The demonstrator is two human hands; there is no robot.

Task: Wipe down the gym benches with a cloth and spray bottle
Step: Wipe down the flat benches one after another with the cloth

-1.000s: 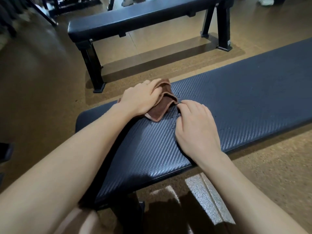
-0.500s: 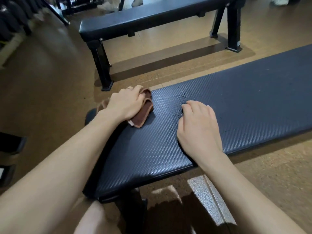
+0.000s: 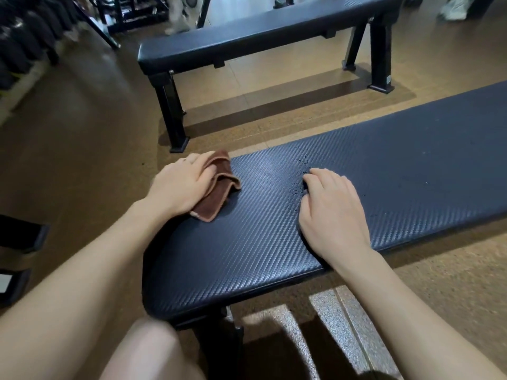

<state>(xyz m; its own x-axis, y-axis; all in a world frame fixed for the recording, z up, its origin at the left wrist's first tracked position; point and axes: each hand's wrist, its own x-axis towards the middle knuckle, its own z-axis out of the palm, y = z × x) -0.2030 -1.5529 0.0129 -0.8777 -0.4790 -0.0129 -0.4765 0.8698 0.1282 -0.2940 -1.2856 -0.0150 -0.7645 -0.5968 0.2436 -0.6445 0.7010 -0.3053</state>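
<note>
A dark textured gym bench point(image 3: 274, 242) runs from the lower left to the right edge. My left hand point(image 3: 183, 185) presses a folded brown cloth point(image 3: 216, 187) onto the bench's far left corner. My right hand point(image 3: 332, 212) rests flat on the pad near its front edge, fingers slightly curled, holding nothing. Small wet droplets point(image 3: 303, 163) dot the pad just beyond my right fingers. No spray bottle is in view.
A second black bench point(image 3: 247, 37) stands parallel beyond, on black legs over the brown floor. Dark weights line the far left point(image 3: 24, 45). Someone's shoes point(image 3: 452, 8) show at the top right. A grey speckled strip point(image 3: 337, 325) lies on the floor below the near bench.
My left hand has dragged the cloth leftward along the pad, away from my right hand, to the bench's left end. My right hand has stayed in place.
</note>
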